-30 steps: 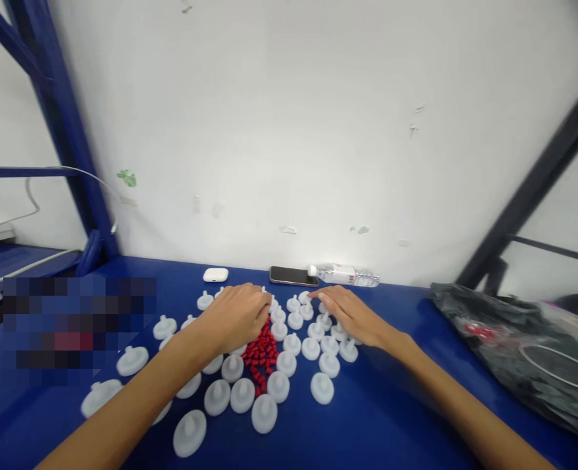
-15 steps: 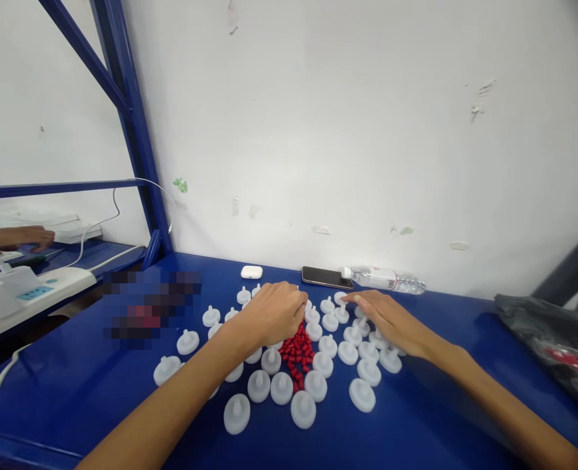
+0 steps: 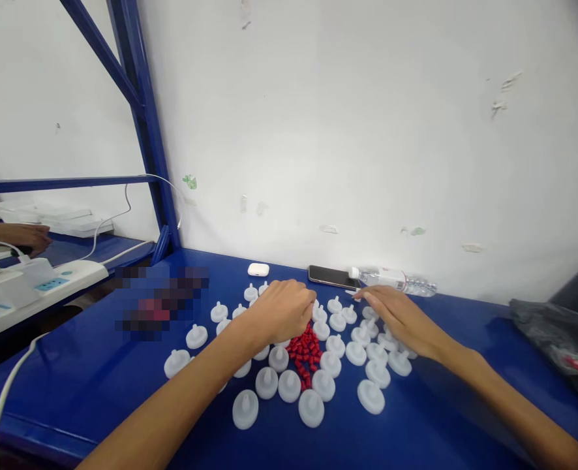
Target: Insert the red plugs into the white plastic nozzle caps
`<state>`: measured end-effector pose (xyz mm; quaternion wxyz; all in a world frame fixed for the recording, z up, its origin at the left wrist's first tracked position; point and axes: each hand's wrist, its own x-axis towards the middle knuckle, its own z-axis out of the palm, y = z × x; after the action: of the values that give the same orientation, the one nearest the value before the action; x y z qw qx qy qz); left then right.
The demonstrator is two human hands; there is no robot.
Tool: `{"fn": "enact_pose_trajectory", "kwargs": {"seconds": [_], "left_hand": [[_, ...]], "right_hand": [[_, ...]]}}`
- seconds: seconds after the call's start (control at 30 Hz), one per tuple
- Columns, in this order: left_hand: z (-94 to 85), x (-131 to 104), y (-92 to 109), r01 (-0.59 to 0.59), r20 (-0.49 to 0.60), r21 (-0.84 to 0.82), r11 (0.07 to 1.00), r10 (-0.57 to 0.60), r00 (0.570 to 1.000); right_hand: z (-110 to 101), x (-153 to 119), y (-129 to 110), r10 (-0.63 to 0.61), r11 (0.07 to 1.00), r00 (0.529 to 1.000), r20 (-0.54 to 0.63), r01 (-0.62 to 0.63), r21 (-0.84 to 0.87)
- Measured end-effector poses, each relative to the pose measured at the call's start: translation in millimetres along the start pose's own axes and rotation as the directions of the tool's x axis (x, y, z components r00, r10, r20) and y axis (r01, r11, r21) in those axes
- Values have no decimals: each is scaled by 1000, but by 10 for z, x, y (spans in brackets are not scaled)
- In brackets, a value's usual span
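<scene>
Many translucent white discs with a short stem (image 3: 278,358) stand spread over the blue tabletop, most with stems up. Among them lies a pile of small red cylindrical pieces (image 3: 304,352). My left hand (image 3: 289,307) hangs over the far end of this pile, its fingers curled down and closed. Its fingertips, and whatever is in them, are hidden behind the hand. My right hand (image 3: 391,316) is at the back right of the discs. Its thumb and forefinger are closed at the edge of a tilted white disc (image 3: 354,295), while the palm covers part of several others.
Along the wall lie a white earbud case (image 3: 258,269), a phone (image 3: 333,277) and a clear plastic bottle (image 3: 401,281). A dark plastic bag (image 3: 558,333) sits at the right. Power strips (image 3: 68,277) and cables are at left, where another person's hand (image 3: 32,238) shows.
The view has shifted slightly, moving the scene rightward. The disc at my right fingertips, flatter before, is now tilted. My left hand stays over the red pile.
</scene>
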<state>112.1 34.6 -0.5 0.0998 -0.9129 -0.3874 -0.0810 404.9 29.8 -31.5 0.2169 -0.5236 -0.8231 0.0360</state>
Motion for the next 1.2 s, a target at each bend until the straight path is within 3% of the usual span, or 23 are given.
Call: {"fn": "enact_pose_trajectory", "kwargs": {"seconds": [0.27,0.53,0.9,1.2], "left_hand": [[24,9,-9,-1,10,18,1000,1,1000],[-29,8,6,2,44,10,1000,-2,999],[-23,20,0,33,14,-6,999,-33,999],[-31,47,-24,57,0,-51,997,-57,998]], "right_hand": [[116,348,204,-56,994,998,11,57,-98],[131,490,332,-39,991,998,47,45,-128],[102,529,214,-39,988,996,80,50,-144],[17,492,154,51,987,994,100,-35,-155]]}}
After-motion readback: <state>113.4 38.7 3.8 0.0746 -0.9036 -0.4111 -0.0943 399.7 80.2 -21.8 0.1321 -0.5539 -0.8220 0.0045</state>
